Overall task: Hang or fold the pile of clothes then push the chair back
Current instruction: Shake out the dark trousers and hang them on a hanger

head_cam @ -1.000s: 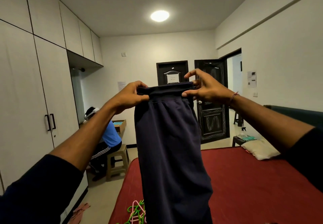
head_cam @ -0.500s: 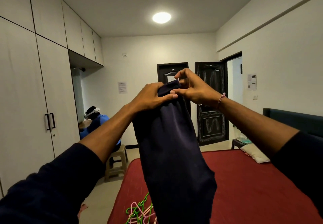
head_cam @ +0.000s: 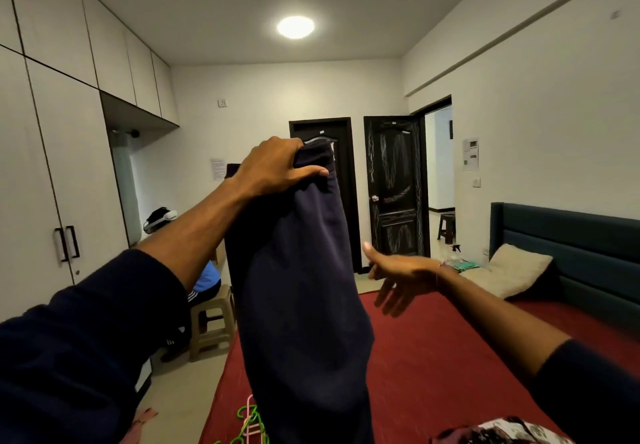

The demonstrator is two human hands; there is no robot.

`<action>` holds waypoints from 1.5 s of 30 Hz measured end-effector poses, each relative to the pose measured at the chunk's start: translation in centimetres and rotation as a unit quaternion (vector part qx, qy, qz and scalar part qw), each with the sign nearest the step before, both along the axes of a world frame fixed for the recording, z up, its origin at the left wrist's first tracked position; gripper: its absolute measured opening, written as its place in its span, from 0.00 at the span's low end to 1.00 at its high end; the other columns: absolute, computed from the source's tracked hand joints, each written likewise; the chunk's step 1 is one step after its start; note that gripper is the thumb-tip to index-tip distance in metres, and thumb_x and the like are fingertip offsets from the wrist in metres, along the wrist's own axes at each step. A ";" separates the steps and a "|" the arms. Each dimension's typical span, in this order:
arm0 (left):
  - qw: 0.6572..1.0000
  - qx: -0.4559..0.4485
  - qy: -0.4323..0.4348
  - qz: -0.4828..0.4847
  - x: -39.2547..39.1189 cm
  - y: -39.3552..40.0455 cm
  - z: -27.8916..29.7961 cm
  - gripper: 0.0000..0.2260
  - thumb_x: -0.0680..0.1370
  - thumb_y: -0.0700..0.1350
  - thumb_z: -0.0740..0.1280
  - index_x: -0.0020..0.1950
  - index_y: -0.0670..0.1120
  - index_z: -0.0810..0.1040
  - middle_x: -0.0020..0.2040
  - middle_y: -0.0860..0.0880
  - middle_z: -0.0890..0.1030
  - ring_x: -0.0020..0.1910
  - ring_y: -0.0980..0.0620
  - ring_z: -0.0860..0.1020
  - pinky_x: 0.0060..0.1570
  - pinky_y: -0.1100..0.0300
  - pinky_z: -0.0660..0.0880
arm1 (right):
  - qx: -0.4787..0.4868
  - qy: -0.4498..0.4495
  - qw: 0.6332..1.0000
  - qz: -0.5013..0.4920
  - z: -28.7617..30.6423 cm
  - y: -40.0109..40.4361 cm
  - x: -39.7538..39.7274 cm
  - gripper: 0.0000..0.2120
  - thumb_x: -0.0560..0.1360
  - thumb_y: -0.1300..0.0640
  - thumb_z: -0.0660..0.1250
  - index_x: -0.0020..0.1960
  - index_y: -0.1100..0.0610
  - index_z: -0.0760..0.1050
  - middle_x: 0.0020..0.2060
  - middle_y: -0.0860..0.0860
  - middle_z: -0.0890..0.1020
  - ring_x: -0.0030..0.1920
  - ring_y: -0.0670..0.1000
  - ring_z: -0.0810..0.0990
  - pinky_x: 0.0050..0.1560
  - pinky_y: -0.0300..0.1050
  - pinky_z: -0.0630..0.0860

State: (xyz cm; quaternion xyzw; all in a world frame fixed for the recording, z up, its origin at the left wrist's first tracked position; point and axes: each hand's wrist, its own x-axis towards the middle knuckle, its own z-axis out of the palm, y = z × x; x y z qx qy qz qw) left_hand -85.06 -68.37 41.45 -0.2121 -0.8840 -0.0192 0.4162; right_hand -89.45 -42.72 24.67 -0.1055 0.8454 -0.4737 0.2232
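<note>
Dark navy trousers (head_cam: 301,305) hang folded lengthwise in front of me, their lower end out of frame. My left hand (head_cam: 273,166) grips the waistband at the top and holds the garment up at head height. My right hand (head_cam: 398,277) is lower and to the right of the cloth, fingers spread and pointing down, holding nothing. Green and pink plastic hangers (head_cam: 251,423) lie on the red bed (head_cam: 433,357) under the trousers. A patterned garment (head_cam: 498,431) shows at the bottom right edge.
White wardrobes (head_cam: 52,184) line the left wall. A person in blue sits on a beige plastic stool (head_cam: 209,322) beside the bed. A beige pillow (head_cam: 516,270) and a dark green headboard (head_cam: 571,246) are at the right. Two dark doors (head_cam: 394,184) stand at the far wall.
The waistband went from stretched between both hands to bunched in my left hand alone. My right hand let go and dropped down to the right, open.
</note>
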 end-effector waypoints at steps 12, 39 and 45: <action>0.997 -0.028 0.068 0.014 3.1 -0.7 6.1 0.35 0.67 0.75 0.60 0.46 0.42 0.76 0.38 0.45 0.77 0.36 0.44 0.75 0.36 0.54 0.70 | -0.566 -0.096 0.819 0.017 -3.6 -6.8 3.5 0.32 0.80 0.33 0.57 0.67 0.58 0.77 0.66 0.59 0.79 0.66 0.59 0.78 0.71 0.58 0.70; 0.981 0.182 0.053 0.038 16.8 -0.6 4.1 0.31 0.74 0.70 0.65 0.34 0.40 0.71 0.29 0.45 0.71 0.30 0.44 0.70 0.32 0.54 0.64 | -0.380 0.308 0.853 -0.183 3.5 9.5 17.0 0.22 0.63 0.58 0.80 0.56 0.57 0.84 0.51 0.53 0.86 0.52 0.52 0.86 0.53 0.45 0.82; 0.952 0.300 -0.049 0.028 17.8 2.2 -1.1 0.29 0.76 0.70 0.62 0.32 0.44 0.70 0.29 0.49 0.71 0.28 0.50 0.69 0.29 0.56 0.64 | -0.107 0.548 0.808 -0.188 6.9 14.7 18.1 0.07 0.78 0.54 0.71 0.54 0.56 0.84 0.45 0.52 0.85 0.45 0.49 0.82 0.48 0.40 0.78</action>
